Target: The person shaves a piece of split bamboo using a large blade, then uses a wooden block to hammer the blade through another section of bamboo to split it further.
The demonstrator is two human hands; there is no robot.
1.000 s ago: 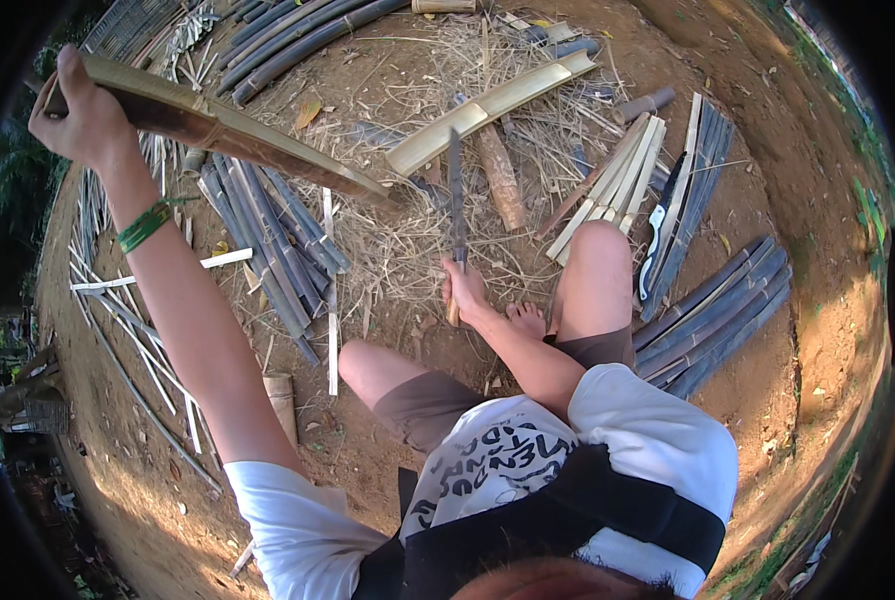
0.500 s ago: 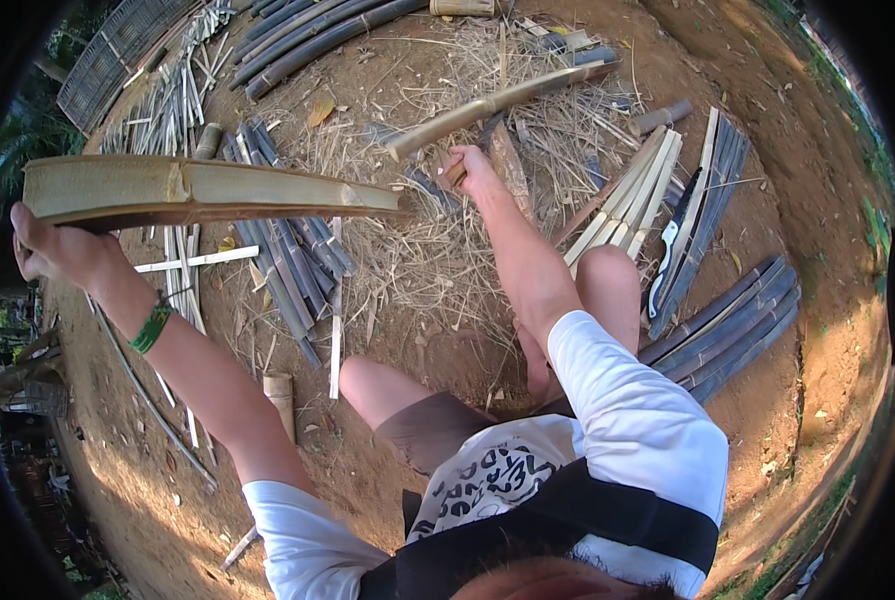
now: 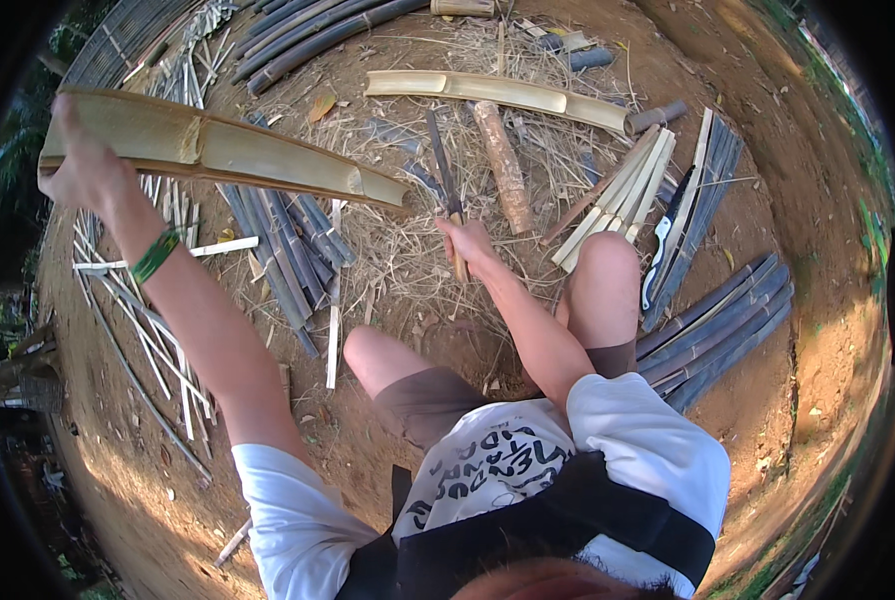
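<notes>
My left hand (image 3: 95,178) grips the left end of a long split bamboo half (image 3: 252,155), held up in the air with its pale hollow inside showing. Its right end slopes down over the shavings. Closed around the wooden handle of a machete is my right hand (image 3: 470,246); the dark machete blade (image 3: 443,165) points away from me, just right of the bamboo's far end. Another split bamboo half (image 3: 512,92) lies hollow side up beyond it. Between that piece and my right knee, a short rough log (image 3: 504,170) rests on the ground.
Dark bamboo strips (image 3: 277,245) lie left of the shavings (image 3: 392,245), with pale slats (image 3: 142,315) farther left. On the right are pale strips (image 3: 622,195), a saw with a white handle (image 3: 657,255) and a dark strip bundle (image 3: 717,325). Dark poles (image 3: 337,45) lie at the back.
The other bamboo half, tilted over the log before, now lies farther back. My left hand has risen with its bamboo half. My right hand has drawn nearer, bringing the machete blade into plain sight.
</notes>
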